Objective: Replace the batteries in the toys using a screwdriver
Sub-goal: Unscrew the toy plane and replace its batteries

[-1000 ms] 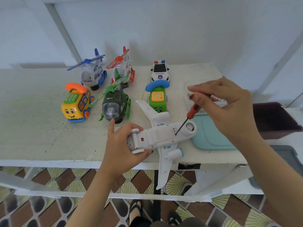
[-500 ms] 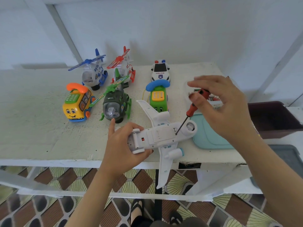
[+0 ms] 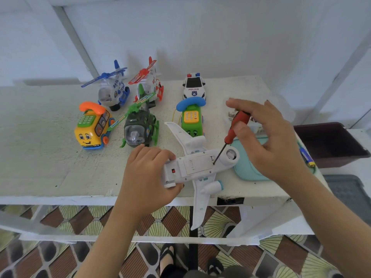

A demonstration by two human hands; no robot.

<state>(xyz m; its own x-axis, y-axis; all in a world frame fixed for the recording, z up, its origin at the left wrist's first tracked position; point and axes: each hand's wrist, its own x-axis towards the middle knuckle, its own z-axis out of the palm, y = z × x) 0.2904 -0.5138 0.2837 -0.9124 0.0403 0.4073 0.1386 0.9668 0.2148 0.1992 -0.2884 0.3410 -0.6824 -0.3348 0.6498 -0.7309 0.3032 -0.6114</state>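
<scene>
Toy plane (image 3: 200, 165): belly up on the table (image 3: 40, 157), close to the front edge, one wing hanging past it.
Battery cover (image 3: 197, 164): shut and flush on the plane's belly; screw too small to see.
Screwdriver (image 3: 233, 133): red handle, tilted, tip set at the right end of the cover.
Right hand (image 3: 267, 141): pinches the handle between thumb and fingers, the rest loosely spread.
Left hand (image 3: 146, 177): curled round the plane's tail end, pinning it to the table.
Step in hand: likely working the cover screw; loosening or tightening not tellable.
Progress: early or midway at best; cover on, no batteries out beside the plane.
Left to do: open, swap, close, then the other toys.
Other toys: green phone (image 3: 191, 121), green helicopter (image 3: 138, 129), yellow phone bus (image 3: 92, 131), blue helicopter (image 3: 112, 91), red helicopter (image 3: 149, 81), police car (image 3: 193, 87), all upright behind the plane, none visibly opened.
Teal tray (image 3: 247, 169): just beside the plane's nose, under the right wrist.
Dark bin (image 3: 329, 143): off the table's right end, contents hidden.
</scene>
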